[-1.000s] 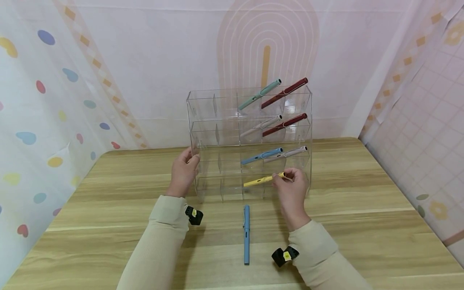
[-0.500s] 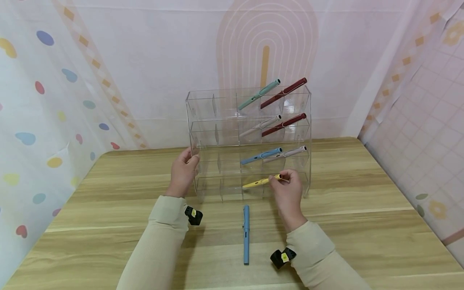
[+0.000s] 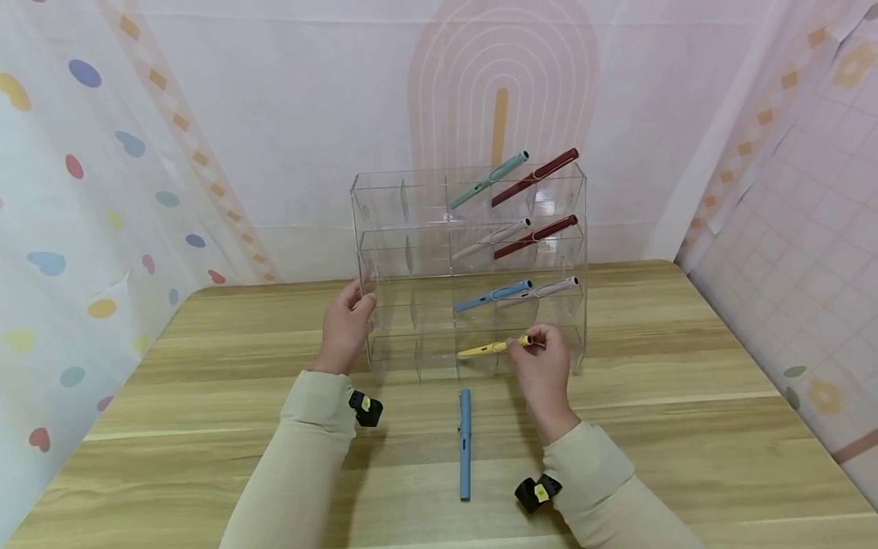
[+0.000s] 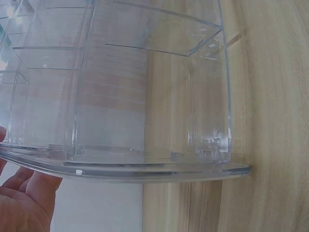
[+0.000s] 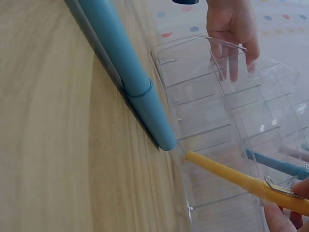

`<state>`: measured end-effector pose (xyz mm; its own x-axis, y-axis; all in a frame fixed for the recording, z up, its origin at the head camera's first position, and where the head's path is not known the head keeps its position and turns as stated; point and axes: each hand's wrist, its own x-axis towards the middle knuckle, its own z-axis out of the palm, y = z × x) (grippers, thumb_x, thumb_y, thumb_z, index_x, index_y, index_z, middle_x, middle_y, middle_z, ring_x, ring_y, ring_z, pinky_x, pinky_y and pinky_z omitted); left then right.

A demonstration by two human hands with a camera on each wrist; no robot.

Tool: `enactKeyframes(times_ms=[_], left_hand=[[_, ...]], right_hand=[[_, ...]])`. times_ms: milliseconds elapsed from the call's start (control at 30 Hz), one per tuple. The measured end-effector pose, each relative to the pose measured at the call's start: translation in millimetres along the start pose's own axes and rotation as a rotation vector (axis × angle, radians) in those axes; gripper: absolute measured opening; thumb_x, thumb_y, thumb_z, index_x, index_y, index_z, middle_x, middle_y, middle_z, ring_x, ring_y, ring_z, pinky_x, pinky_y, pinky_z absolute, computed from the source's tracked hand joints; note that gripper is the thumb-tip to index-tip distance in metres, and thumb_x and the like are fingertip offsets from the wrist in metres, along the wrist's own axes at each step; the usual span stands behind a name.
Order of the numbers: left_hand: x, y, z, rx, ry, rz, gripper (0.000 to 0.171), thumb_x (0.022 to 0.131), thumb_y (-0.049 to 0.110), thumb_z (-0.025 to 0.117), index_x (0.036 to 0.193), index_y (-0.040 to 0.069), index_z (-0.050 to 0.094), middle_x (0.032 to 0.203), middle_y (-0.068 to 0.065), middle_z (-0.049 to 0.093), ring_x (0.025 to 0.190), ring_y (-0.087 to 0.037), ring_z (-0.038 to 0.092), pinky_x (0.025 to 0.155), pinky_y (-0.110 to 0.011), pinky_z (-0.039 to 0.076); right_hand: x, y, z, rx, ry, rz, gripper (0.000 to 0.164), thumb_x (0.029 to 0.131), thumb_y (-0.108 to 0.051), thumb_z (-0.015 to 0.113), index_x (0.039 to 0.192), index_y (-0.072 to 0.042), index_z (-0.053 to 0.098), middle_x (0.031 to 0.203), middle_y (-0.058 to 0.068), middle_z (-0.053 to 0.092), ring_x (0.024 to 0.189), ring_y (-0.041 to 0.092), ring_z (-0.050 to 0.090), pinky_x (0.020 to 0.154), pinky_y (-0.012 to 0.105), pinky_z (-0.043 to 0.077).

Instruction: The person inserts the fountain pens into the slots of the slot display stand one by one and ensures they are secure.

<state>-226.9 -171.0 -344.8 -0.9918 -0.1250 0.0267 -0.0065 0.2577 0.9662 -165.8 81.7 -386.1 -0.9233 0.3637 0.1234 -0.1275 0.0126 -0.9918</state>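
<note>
A clear acrylic pen rack (image 3: 405, 347) with four tiers stands on the table. My left hand (image 3: 347, 324) grips its left side panel, thumb in front and fingers behind, as the left wrist view also shows. Between thumb and fingers my right hand (image 3: 544, 374) pinches a yellow pen (image 3: 483, 349) near its cap end. The pen slants in the lowest tier, its lower tip at a middle compartment; the right wrist view shows the yellow pen (image 5: 227, 173) with its tip close to the rack's front edge. A blue pen (image 3: 465, 446) lies on the table before the rack.
Higher tiers hold a green pen (image 3: 490, 180), two dark red pens, two pale pens and another blue pen (image 3: 494, 296), all on the right half. A patterned cloth (image 3: 309, 137) hangs behind the wooden table (image 3: 206, 427).
My right hand has moved slightly left and down with the yellow pen, whose cap end is lower now. The left hand keeps its hold on the rack.
</note>
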Motion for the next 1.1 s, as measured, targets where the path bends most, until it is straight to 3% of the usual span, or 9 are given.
enactKeyframes(times_ms=[333,733,933,1100], left_hand=[[0.9,-1.8,-0.7,0.002,-0.002,-0.002,0.048,0.1,0.018,0.042,0.148,0.018,0.041,0.146,-0.011,0.045,0.127,-0.025,0.046,0.093,-0.041,0.045],[0.0,-0.4,-0.6,0.021,-0.009,0.003,0.049,0.1,0.019,0.042,0.149,0.018,0.039,0.147,-0.013,0.043,0.126,-0.024,0.046,0.093,-0.041,0.046],[0.5,-0.6,-0.6,0.04,-0.008,0.004,0.049,0.1,0.019,0.042,0.149,0.017,0.04,0.145,-0.013,0.045,0.123,-0.023,0.048,0.086,-0.034,0.047],[1.2,-1.0,-0.7,0.035,-0.002,0.003,0.048,0.1,0.019,0.042,0.148,0.017,0.04,0.145,-0.013,0.046,0.12,-0.024,0.048,0.087,-0.035,0.047]], right_hand=[[-4,-1,0,-0.021,-0.01,0.021,0.019,0.087,0.003,0.064,0.095,0.0,0.046,0.097,0.01,0.047,0.082,0.019,0.05,0.065,0.02,0.045],[-7,-12,-21,-0.063,-0.106,0.058,0.043,0.084,0.002,0.067,0.119,0.006,0.043,0.109,0.012,0.047,0.1,0.023,0.054,0.076,0.015,0.047],[-12,-16,-35,-0.111,-0.171,0.121,0.038,0.085,0.002,0.065,0.116,0.003,0.044,0.109,0.012,0.049,0.096,0.015,0.055,0.075,0.015,0.048],[-15,-12,-40,-0.178,-0.217,0.168,0.035,0.084,0.002,0.063,0.114,0.006,0.048,0.11,0.016,0.052,0.096,0.02,0.056,0.074,0.016,0.047]])
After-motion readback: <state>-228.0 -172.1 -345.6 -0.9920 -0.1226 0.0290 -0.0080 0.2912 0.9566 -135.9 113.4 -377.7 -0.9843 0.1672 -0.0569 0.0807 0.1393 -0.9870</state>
